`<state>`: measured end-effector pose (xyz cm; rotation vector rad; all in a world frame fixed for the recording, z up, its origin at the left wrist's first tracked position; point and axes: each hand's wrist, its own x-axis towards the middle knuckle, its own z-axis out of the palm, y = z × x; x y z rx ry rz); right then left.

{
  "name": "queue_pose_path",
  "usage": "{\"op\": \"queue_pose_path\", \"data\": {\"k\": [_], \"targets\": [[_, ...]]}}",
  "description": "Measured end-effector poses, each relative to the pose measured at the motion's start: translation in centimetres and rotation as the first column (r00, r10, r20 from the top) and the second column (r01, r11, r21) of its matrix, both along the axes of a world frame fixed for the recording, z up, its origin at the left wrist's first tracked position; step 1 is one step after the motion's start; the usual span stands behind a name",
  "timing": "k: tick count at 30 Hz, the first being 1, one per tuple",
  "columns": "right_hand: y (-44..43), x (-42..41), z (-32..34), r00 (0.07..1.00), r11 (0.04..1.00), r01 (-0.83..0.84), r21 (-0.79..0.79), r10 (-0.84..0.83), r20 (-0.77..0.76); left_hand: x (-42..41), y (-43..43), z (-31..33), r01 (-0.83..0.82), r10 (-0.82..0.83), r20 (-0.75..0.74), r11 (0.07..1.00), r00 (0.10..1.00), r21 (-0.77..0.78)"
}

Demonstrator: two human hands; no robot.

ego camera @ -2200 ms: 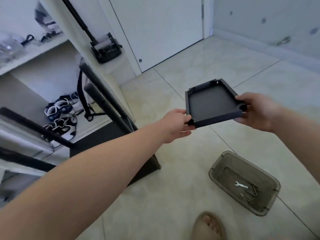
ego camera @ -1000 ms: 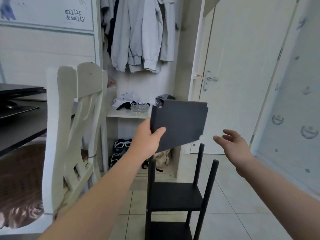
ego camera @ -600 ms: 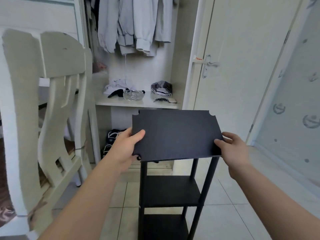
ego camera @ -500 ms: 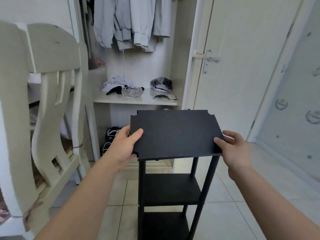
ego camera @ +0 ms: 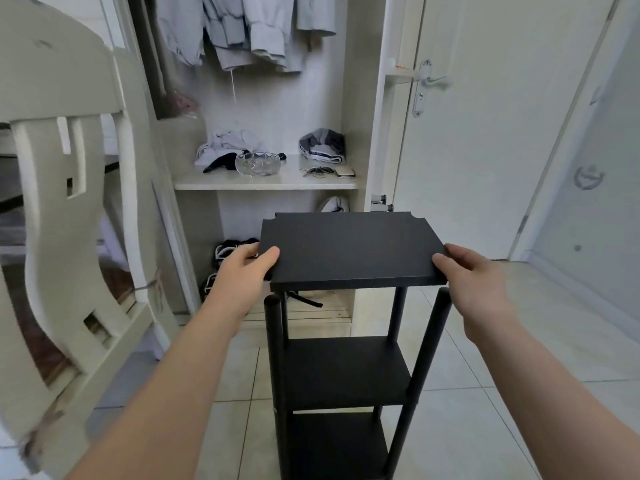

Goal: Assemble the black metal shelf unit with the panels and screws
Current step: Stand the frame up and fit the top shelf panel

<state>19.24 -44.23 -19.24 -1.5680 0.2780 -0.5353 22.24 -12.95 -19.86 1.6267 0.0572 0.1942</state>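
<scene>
The pale tiled floor [ego camera: 246, 382] bears the upright black metal shelf unit [ego camera: 346, 372], standing on slim round posts.

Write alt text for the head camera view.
The left hand and the right hand grip a black panel by its ends, level over the posts of a black shelf unit that has two shelves fitted. A white chair stands at left, an open wardrobe and white door behind.

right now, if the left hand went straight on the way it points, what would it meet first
The black panel: the left hand grips its left edge, pointing into it. Depth beyond is unclear.
</scene>
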Motion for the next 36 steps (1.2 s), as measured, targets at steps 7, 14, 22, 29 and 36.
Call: {"op": "queue_pose_path", "data": {"k": [7, 14, 22, 29, 36], "targets": [[-0.5, 1.2, -2.4, 0.998, 0.998, -0.045, 0.050, 0.046, -0.030, 0.0, -0.9, -2.3, 0.084, -0.108, -0.119, 0.978, 0.987, -0.189], [-0.9, 0.7, -3.0, 1.000, 0.995, -0.018, 0.101, 0.020, -0.021, -0.9, -2.1, -3.4, 0.082, -0.110, -0.120, 0.972, 0.987, -0.218], [0.2, -2.9, -2.5, 0.999, 0.987, -0.032, 0.156, 0.038, -0.036, -3.5, -1.6, -3.2, 0.033, -0.061, -0.130, 0.977, 0.990, -0.210], [1.6, -5.2, -1.9, 0.993, 0.969, -0.080, 0.236, 0.098, -0.066, -5.3, 0.3, -2.9, -0.027, -0.022, -0.182, 0.966, 0.983, -0.258], [1.3, -6.3, -1.9, 0.991, 0.950, -0.053, 0.308, 0.088, -0.101, -6.6, 0.5, -2.4, -0.057, -0.014, -0.218, 0.947, 0.976, -0.316]]}}
